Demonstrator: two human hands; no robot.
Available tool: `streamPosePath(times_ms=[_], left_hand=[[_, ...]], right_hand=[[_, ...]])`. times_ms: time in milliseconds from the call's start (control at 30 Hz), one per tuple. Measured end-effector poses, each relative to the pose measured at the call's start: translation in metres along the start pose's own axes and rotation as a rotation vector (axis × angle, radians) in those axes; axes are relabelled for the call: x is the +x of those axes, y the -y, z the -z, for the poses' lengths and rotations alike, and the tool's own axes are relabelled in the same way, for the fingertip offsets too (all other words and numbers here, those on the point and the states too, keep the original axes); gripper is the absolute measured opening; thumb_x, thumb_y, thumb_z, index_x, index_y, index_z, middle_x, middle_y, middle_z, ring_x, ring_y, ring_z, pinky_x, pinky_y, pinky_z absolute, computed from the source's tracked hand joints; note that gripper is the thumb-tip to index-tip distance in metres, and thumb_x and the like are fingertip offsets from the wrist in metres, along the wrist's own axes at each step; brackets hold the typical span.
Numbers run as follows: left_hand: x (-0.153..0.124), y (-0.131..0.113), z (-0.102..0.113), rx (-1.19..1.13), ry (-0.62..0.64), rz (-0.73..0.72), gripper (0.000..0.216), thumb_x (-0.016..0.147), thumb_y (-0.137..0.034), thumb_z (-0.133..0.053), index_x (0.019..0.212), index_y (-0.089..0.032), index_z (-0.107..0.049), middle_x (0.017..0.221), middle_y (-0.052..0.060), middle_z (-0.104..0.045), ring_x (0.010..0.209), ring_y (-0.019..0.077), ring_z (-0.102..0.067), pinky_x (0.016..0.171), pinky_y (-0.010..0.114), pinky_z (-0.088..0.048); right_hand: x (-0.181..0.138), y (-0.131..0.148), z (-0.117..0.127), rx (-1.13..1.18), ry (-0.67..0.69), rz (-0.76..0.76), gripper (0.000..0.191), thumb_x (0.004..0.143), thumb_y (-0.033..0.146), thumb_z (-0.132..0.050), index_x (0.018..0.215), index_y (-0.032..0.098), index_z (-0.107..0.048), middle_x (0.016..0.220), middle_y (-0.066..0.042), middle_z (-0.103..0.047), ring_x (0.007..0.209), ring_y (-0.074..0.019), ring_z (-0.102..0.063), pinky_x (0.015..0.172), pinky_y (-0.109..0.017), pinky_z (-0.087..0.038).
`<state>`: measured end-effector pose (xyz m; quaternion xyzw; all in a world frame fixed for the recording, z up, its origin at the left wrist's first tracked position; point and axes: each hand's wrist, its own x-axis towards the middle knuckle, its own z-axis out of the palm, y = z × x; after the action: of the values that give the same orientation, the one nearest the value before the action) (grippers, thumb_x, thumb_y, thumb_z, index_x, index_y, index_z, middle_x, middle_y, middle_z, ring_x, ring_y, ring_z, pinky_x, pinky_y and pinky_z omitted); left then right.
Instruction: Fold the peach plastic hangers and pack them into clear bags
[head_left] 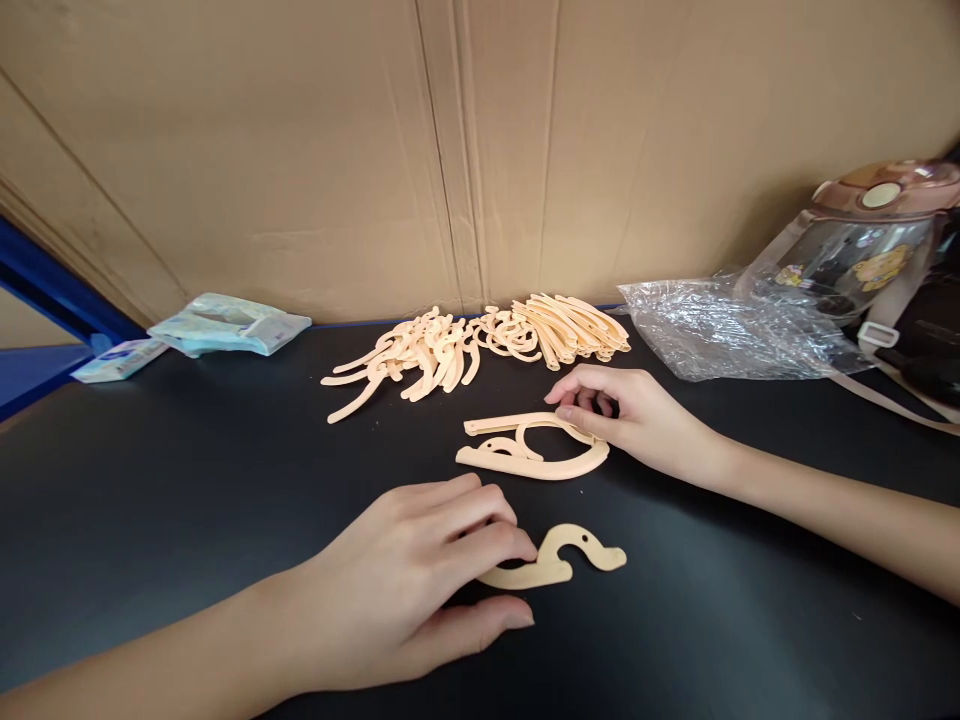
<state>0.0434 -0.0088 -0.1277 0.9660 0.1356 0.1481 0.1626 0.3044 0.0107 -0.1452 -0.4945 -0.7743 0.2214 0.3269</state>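
Observation:
My left hand (442, 570) is at the front, its thumb apart from the curved fingers. The fingers reach over one end of a cream hanger hook (551, 565), a wavy flat piece with a small hole, lying on the table; part of it is hidden under them. Beyond it lies a folded travel hanger (555, 465), with two long curved arms and smaller curved pieces between them. My right hand (615, 405) is at the hanger's rounded right end, its thumb over the upper arm. Its other fingers are loosely curled, with a gap to the thumb and nothing visible between.
A pile of loose curved pieces (427, 350) and stacked hanger arms (574, 328) lie at the back of the black table (187, 500). A tissue pack (225, 325) is at left. Clear plastic (735, 325) and a strapped bottle (855, 255) are at right, before a cardboard wall (300, 150).

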Motion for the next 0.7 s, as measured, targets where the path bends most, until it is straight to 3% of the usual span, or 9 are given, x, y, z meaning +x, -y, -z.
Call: streamPosePath(times_ms=[100, 367, 567, 700], left_hand=[[-0.0008, 0.0036, -0.0014, 0.072, -0.071, 0.035, 0.018, 0.096, -0.029, -0.050, 0.109, -0.020, -0.057, 0.092, 0.003, -0.063, 0.077, 0.0154, -0.054, 0.065, 0.025, -0.044], [0.0004, 0.0069, 0.0002, 0.147, -0.096, 0.232, 0.030, 0.101, -0.036, -0.039, 0.125, -0.023, -0.052, 0.120, 0.003, -0.061, 0.106, 0.0203, -0.053, 0.092, 0.032, -0.043], [0.0002, 0.0084, -0.0003, 0.092, -0.109, 0.341, 0.031, 0.100, -0.039, -0.038, 0.126, -0.026, -0.050, 0.122, 0.003, -0.058, 0.109, 0.0206, -0.053, 0.093, 0.033, -0.043], [0.0004, 0.0100, 0.0002, 0.060, -0.138, 0.387, 0.031, 0.100, -0.040, -0.038, 0.125, -0.026, -0.050, 0.123, 0.001, -0.059, 0.110, 0.0191, -0.054, 0.095, 0.031, -0.042]], right_hand=[[-0.0012, 0.0013, -0.0001, -0.031, -0.018, 0.007, 0.016, 0.088, 0.031, -0.056, 0.094, 0.020, -0.066, 0.077, 0.000, -0.063, 0.064, -0.0123, -0.053, 0.056, -0.025, -0.041], [-0.0031, 0.0066, 0.0020, -0.063, -0.008, -0.008, 0.028, 0.094, 0.041, -0.048, 0.093, 0.021, -0.067, 0.088, -0.001, -0.072, 0.069, -0.0136, -0.061, 0.063, -0.026, -0.045], [-0.0046, 0.0064, 0.0024, 0.027, 0.008, 0.060, 0.022, 0.093, 0.036, -0.050, 0.096, 0.021, -0.066, 0.086, 0.001, -0.071, 0.080, -0.0135, -0.067, 0.073, -0.025, -0.049], [-0.0057, 0.0087, 0.0029, 0.047, 0.040, 0.088, 0.021, 0.093, 0.036, -0.052, 0.099, 0.021, -0.065, 0.090, 0.001, -0.072, 0.084, -0.0124, -0.067, 0.071, -0.023, -0.049]])
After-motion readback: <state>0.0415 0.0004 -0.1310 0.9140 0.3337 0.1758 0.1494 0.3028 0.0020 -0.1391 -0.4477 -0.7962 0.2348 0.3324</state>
